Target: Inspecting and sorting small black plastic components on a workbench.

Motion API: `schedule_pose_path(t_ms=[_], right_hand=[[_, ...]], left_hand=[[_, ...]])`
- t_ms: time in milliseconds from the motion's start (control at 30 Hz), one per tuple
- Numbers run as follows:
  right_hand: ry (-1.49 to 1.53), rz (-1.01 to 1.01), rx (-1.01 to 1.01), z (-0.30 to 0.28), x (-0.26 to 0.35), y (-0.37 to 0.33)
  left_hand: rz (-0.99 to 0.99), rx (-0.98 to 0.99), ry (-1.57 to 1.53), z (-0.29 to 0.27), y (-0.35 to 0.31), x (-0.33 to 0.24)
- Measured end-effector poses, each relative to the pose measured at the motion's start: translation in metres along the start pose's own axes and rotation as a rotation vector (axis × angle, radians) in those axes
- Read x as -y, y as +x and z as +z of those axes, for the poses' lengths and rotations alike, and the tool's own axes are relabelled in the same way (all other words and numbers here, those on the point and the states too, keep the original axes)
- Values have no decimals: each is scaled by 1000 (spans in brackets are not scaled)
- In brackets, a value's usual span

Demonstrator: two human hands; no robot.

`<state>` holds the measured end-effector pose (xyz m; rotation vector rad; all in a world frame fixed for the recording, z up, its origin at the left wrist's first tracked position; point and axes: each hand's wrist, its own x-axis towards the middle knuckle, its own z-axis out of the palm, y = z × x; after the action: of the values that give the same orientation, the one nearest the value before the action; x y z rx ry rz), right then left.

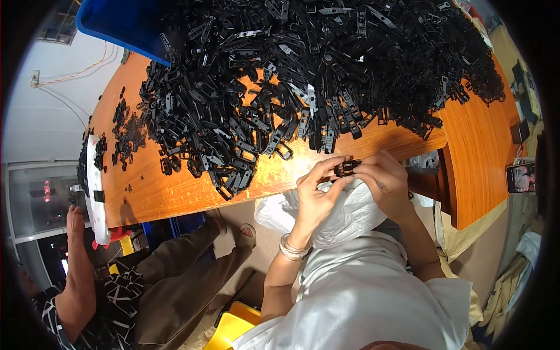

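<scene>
Between my two hands, just off the table's front edge, is a small black plastic part with a slotted frame shape. My left hand pinches its left end between thumb and fingers. The fingers of my right hand are closed on its right end. Fingertips cover both ends of the part. A white plastic bag lies in my lap beneath the hands. Beyond them, a large heap of similar black plastic parts spreads across the wooden table.
A blue bin tilts over the heap at the far left. Another person sits at my left, one arm raised near the table. A yellow bin stands low beside me. A phone is at the right.
</scene>
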<state>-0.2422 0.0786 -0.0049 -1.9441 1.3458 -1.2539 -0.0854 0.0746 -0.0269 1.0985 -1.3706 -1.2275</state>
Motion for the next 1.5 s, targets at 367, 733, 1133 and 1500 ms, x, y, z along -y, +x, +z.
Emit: schedule_pose_path(t_ms=[367, 733, 1133, 1500], right_hand=[[130, 31, 143, 1, 6, 2], [524, 312, -149, 10, -8, -12], [796, 593, -88, 27, 13, 11], [426, 372, -70, 40, 23, 13]], left_hand=[[-46, 13, -192, -12, -3, -5], [97, -259, 1092, -70, 48, -20], [-188, -252, -243, -53, 25, -18], [-337, 11, -432, -38, 14, -28]])
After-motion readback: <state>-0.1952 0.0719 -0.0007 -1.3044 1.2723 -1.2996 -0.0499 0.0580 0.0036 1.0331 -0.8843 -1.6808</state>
